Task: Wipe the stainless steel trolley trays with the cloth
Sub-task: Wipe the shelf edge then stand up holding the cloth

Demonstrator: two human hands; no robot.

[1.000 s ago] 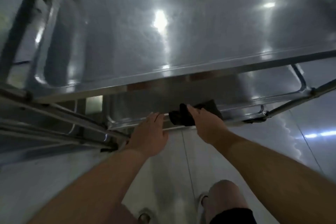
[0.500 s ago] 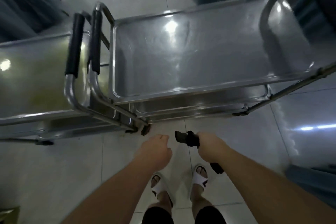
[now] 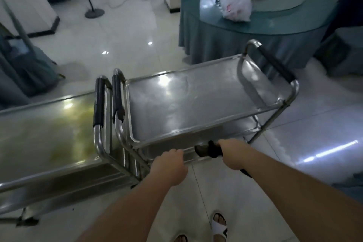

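A stainless steel trolley stands in front of me; its bare top tray shines, and a lower tray edge shows under it. My right hand grips a dark cloth in front of the trolley's near side, level with the lower tray's edge. My left hand hovers beside it with curled fingers and holds nothing. Whether either hand touches the trolley is unclear.
A second steel trolley with a yellowish smeared top stands close on the left, its black-gripped handles next to the first trolley. Behind is a round table with a teal cloth and a plastic bag. A stand base sits far left.
My view has risen from close under the top tray to standing height. Both hands came away from the lower tray, the right one bringing the cloth with it.
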